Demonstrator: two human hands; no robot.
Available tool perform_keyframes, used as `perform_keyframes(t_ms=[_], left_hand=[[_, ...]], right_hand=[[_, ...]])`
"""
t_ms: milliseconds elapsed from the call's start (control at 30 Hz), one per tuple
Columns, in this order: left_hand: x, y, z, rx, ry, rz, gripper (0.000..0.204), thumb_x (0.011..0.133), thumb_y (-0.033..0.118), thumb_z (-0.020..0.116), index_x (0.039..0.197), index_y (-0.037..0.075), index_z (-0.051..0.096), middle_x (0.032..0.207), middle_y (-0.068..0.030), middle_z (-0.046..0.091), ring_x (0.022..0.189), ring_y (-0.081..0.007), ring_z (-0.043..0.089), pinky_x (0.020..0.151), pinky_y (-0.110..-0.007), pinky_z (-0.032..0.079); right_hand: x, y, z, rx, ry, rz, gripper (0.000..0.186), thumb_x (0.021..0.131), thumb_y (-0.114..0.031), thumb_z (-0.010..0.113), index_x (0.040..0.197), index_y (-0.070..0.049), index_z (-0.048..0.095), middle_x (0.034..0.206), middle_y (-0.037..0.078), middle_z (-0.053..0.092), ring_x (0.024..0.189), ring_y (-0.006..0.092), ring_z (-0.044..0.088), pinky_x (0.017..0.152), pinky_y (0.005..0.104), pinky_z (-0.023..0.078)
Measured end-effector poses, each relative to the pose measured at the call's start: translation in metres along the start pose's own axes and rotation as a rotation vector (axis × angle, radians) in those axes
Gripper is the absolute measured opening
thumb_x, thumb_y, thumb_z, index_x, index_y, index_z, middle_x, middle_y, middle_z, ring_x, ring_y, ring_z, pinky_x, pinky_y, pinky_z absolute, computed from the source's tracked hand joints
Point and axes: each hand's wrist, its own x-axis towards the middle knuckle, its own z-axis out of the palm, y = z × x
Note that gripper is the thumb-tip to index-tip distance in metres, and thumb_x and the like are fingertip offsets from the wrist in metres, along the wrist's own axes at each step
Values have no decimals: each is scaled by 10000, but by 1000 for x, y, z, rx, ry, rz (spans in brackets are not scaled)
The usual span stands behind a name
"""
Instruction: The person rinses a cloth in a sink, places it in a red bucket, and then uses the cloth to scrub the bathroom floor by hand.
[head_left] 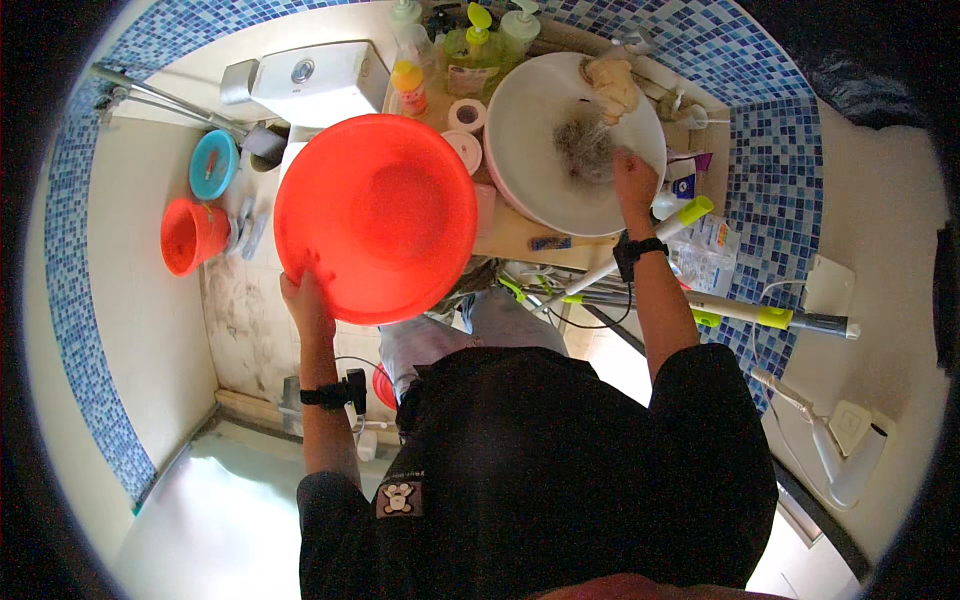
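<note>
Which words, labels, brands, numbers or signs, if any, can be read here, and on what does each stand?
None reads clearly.
Black shirt: lettering above the patch, too small.
Clear packet: print too blurred.
Green-pump bottle: label too blurred.
Toilet tank: mark too small.

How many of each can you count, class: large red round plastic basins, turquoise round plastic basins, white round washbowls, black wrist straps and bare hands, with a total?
Large red round plastic basin: 1
Turquoise round plastic basin: 1
White round washbowl: 1
Black wrist straps: 2 (left strap, right strap)
Bare hands: 2 (left hand, right hand)
Total: 7
</note>
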Motion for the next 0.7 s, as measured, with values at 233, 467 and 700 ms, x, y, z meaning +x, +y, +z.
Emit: perform_keyframes(t_ms=[233,467,700], left_hand=[[-1,3,0,-19,15,18,199,900,-4,524,1099,2,538,1029,-100,640,846,-187,665,729,-320,583],[-2,7,6,22,52,7,237,868,-10,507,1102,-5,538,1042,-108,636,871,-195,660,750,-329,581],[-2,4,2,3,44,19,244,850,-14,491,1090,-7,536,1042,-108,635,860,-191,649,738,-327,575]], right_hand=[[10,-16,56,-601,-49,-484,479,965,-462,585,1202,-50,643,1326,224,605,1206,409,559,966,585,441],[19,-34,115,-438,-343,-93,705,1048,-532,284,1640,-170,159,1657,244,225,1502,530,201,1199,687,116],[61,24,129,-253,-132,-113,672,997,-466,455,1499,-39,321,1449,271,424,1337,494,396,1081,659,280]])
